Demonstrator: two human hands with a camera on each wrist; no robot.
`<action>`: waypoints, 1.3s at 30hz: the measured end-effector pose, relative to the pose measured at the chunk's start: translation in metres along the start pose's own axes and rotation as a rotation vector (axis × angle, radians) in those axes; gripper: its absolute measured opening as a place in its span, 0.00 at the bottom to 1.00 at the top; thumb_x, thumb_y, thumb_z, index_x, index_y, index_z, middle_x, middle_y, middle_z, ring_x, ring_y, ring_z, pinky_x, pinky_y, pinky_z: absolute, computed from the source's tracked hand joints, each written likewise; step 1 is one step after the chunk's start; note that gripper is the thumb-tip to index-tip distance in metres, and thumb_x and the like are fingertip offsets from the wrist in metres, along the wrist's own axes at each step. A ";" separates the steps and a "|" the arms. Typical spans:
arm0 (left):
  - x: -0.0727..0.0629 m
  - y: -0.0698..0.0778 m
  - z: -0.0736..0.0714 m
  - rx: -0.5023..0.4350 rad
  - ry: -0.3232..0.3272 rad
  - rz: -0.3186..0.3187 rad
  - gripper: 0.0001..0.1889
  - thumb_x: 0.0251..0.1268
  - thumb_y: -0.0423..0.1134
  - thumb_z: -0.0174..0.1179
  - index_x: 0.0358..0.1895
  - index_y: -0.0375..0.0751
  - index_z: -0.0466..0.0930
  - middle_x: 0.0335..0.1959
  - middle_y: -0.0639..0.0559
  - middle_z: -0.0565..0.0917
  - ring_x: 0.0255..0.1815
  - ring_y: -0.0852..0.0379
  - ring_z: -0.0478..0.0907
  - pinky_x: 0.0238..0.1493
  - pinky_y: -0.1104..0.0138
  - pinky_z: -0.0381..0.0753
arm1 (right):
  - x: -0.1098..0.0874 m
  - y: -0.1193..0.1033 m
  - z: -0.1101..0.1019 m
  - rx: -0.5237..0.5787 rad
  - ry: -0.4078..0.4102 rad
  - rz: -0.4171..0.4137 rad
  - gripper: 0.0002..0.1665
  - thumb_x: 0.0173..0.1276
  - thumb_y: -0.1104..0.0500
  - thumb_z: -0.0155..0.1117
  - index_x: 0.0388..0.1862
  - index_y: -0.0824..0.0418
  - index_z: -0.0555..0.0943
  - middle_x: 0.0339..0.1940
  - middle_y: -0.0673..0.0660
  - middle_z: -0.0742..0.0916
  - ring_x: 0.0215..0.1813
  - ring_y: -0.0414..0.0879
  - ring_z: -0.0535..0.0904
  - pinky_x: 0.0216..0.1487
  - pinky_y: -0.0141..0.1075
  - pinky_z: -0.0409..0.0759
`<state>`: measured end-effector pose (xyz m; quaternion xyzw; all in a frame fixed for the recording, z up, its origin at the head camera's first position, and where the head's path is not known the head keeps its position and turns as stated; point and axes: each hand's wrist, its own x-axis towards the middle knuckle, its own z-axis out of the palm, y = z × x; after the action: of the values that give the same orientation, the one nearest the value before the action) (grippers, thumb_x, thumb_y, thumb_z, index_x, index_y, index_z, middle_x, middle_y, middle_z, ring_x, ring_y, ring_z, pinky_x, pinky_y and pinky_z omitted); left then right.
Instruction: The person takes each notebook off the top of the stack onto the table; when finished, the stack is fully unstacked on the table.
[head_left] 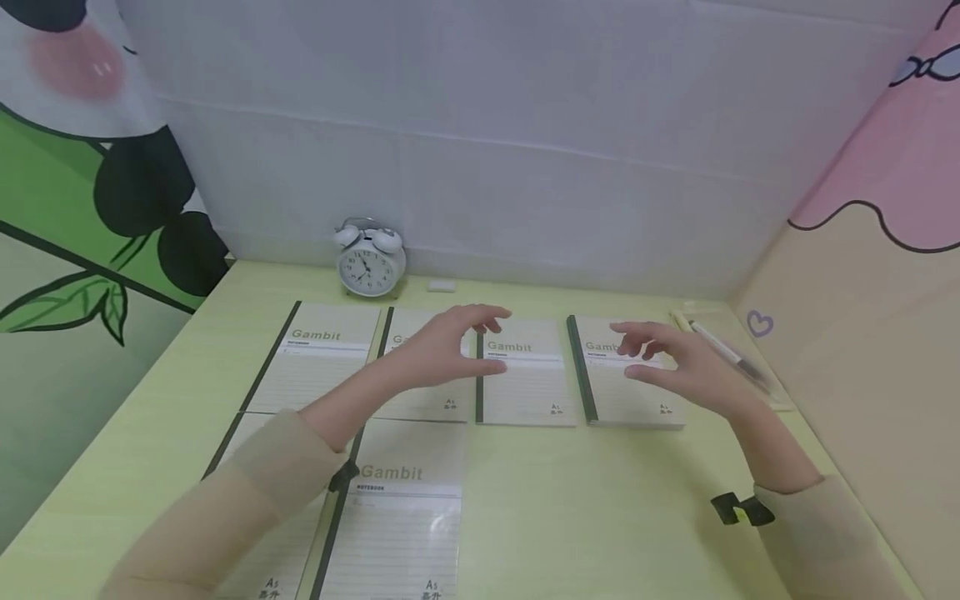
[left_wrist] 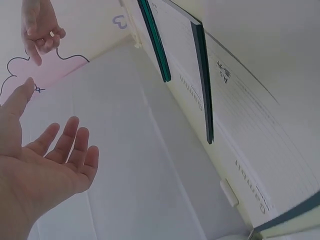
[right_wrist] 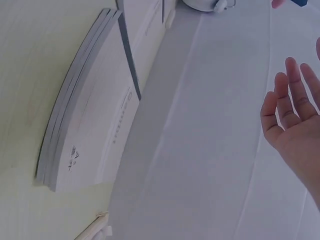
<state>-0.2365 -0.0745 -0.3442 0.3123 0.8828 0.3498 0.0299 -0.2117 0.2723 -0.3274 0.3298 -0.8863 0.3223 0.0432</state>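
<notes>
Both hands hover above the desk with fingers spread loosely and nothing in them. My left hand (head_left: 442, 352) is over the second and third notebooks of the back row, hiding part of the second notebook (head_left: 420, 402); its palm shows in the left wrist view. Just right of its fingertips lies the third notebook (head_left: 525, 387), white with a dark spine and "Gambit" on the cover. My right hand (head_left: 690, 367) is above a stack of the same notebooks (head_left: 626, 396) at the row's right end. Several layered edges of that stack (right_wrist: 60, 130) show in the right wrist view.
Another notebook (head_left: 330, 375) lies at the back left. In front are a notebook (head_left: 405, 525) and one partly covered by the left sleeve (head_left: 277, 533). A white alarm clock (head_left: 371, 268) and a small white block (head_left: 441, 286) stand behind. A pen (head_left: 723, 346) lies on a tray (head_left: 782, 398) at right.
</notes>
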 end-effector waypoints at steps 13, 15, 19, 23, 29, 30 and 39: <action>0.049 0.006 0.047 -0.186 0.010 -0.055 0.41 0.55 0.57 0.65 0.72 0.55 0.58 0.68 0.58 0.67 0.70 0.56 0.60 0.67 0.54 0.63 | -0.015 0.047 -0.008 0.069 0.067 0.218 0.30 0.65 0.63 0.62 0.66 0.58 0.69 0.62 0.59 0.77 0.55 0.27 0.72 0.55 0.23 0.72; 0.055 0.006 0.054 -0.191 -0.013 -0.051 0.42 0.55 0.57 0.65 0.73 0.55 0.56 0.70 0.57 0.65 0.71 0.56 0.59 0.68 0.55 0.62 | -0.017 0.061 -0.007 0.072 0.071 0.247 0.30 0.66 0.62 0.62 0.67 0.57 0.68 0.63 0.59 0.76 0.54 0.24 0.72 0.54 0.22 0.72; 0.070 0.001 0.069 -0.211 -0.044 -0.055 0.45 0.54 0.57 0.66 0.73 0.55 0.53 0.72 0.57 0.61 0.73 0.54 0.57 0.68 0.54 0.62 | -0.020 0.078 -0.007 0.082 0.064 0.298 0.32 0.66 0.59 0.63 0.68 0.55 0.68 0.66 0.57 0.74 0.54 0.23 0.71 0.54 0.19 0.71; 0.082 -0.003 0.085 -0.225 -0.082 -0.095 0.47 0.53 0.58 0.66 0.74 0.55 0.50 0.74 0.54 0.57 0.73 0.50 0.55 0.68 0.51 0.62 | -0.023 0.095 -0.006 0.115 0.033 0.332 0.33 0.66 0.55 0.64 0.69 0.53 0.66 0.68 0.55 0.72 0.63 0.39 0.72 0.58 0.25 0.72; 0.097 -0.005 0.107 -0.188 -0.186 -0.120 0.51 0.53 0.57 0.66 0.76 0.49 0.45 0.75 0.48 0.53 0.75 0.48 0.51 0.70 0.52 0.57 | -0.028 0.120 -0.004 0.153 -0.059 0.358 0.39 0.66 0.53 0.62 0.73 0.57 0.60 0.73 0.61 0.64 0.69 0.66 0.62 0.65 0.52 0.65; 0.099 -0.006 0.110 -0.177 -0.194 -0.116 0.51 0.53 0.57 0.66 0.76 0.48 0.45 0.75 0.48 0.53 0.75 0.48 0.51 0.71 0.53 0.56 | -0.029 0.125 -0.003 0.147 -0.076 0.364 0.40 0.67 0.52 0.62 0.74 0.57 0.59 0.73 0.63 0.63 0.69 0.68 0.61 0.65 0.55 0.64; 0.118 -0.019 0.132 -0.132 -0.221 -0.134 0.53 0.52 0.54 0.68 0.76 0.47 0.43 0.75 0.47 0.52 0.75 0.50 0.51 0.73 0.58 0.53 | -0.042 0.155 -0.002 0.120 -0.156 0.432 0.43 0.67 0.48 0.61 0.75 0.54 0.54 0.75 0.66 0.58 0.68 0.74 0.56 0.65 0.63 0.59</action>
<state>-0.3056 0.0617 -0.4363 0.2865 0.8681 0.3676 0.1709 -0.2743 0.3854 -0.4220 0.1586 -0.9161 0.3497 -0.1152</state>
